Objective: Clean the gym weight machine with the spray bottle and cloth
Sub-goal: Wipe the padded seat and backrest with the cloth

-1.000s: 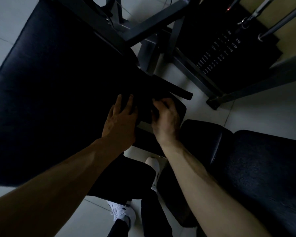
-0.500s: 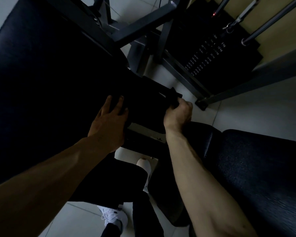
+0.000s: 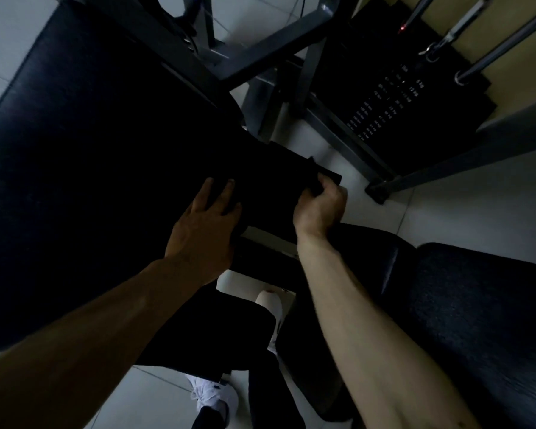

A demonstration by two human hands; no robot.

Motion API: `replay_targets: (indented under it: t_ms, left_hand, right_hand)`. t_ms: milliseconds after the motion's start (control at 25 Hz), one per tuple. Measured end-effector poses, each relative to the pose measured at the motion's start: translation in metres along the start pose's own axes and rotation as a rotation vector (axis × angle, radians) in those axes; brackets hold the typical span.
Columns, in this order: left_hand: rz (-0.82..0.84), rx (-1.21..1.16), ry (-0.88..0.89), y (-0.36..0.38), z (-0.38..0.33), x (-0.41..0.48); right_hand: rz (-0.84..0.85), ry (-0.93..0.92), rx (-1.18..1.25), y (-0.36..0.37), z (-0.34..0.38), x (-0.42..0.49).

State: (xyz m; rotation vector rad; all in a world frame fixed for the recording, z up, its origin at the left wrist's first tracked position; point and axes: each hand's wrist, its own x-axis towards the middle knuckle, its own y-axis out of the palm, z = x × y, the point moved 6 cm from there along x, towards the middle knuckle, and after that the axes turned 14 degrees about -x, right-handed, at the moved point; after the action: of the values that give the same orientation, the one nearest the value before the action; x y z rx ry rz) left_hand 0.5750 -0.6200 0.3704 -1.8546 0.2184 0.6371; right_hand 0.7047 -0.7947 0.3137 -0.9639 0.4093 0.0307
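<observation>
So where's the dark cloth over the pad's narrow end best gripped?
Probably take the dark cloth at its right corner, coming from the right, as the right hand pinches it: that corner juts past the pad over the pale floor, while the rest lies flat under the left hand.

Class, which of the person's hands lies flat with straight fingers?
The left hand, spread flat on the dark pad; the right hand is curled round a dark object at the pad's end.
</observation>
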Motion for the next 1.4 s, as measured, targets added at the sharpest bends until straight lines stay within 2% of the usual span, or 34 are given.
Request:
replay_targets:
  t_ms: [80, 200, 240, 360, 480, 600, 680, 800, 880, 1000, 1040, 1120, 1280, 1400]
  left_hand:
    - [-0.042, -0.037, 0.012, -0.001, 0.006, -0.001]
    - [-0.11, -0.059, 0.017, -0.007, 0.024, -0.006]
    - [-0.132, -0.044, 0.028, -0.009, 0.026, -0.008]
    - [-0.125, -0.049, -0.034, -0.008, 0.017, -0.006]
    - [-0.082, -0.03, -0.044, -0.011, -0.009, 0.013]
    - [-0.059, -0.052, -0.043, -0.018, -0.024, 0.035]
    - [-0.076, -0.1, -0.05, -0.027, -0.023, 0.041]
    - [-0.223, -0.113, -0.097, -0.06, 0.006, 0.041]
    - [-0.302, -0.127, -0.207, -0.088, 0.043, 0.04]
    - [-0.34, -0.189, -0.365, -0.126, 0.093, 0.046]
    - [-0.34, -0.204, -0.413, -0.136, 0.105, 0.049]
    - [-0.327, -0.226, -0.482, -0.151, 0.121, 0.055]
    - [-0.315, -0.196, -0.517, -0.156, 0.12, 0.065]
    - [-0.306, -0.187, -0.527, -0.152, 0.118, 0.066]
  right_hand:
    - [-0.027, -0.225, -0.148, 0.013, 0.038, -0.035]
    - [0.116, -0.716, -0.216, 0.041, 0.062, -0.077]
    - [0.092, -0.747, -0.267, 0.034, 0.056, -0.069]
    - [-0.029, -0.422, -0.448, -0.009, 0.007, -0.011]
    - [0.049, -0.288, -0.587, -0.02, -0.017, 0.004]
    - [0.128, -0.075, -0.41, -0.014, -0.009, 0.024]
    - [0.207, -0.042, -0.337, -0.012, 0.005, 0.041]
    - [0.447, -0.127, -0.478, 0.0, 0.042, 0.064]
    - [0.619, -0.239, -0.604, 0.015, 0.077, 0.074]
    - [0.794, -0.432, -0.652, 0.036, 0.129, 0.079]
    - [0.812, -0.497, -0.648, 0.043, 0.146, 0.076]
    - [0.74, -0.619, -0.605, 0.054, 0.184, 0.07]
    - [0.763, -0.681, -0.477, 0.07, 0.252, 0.05]
    - [0.586, -0.745, -0.315, 0.077, 0.306, 0.034]
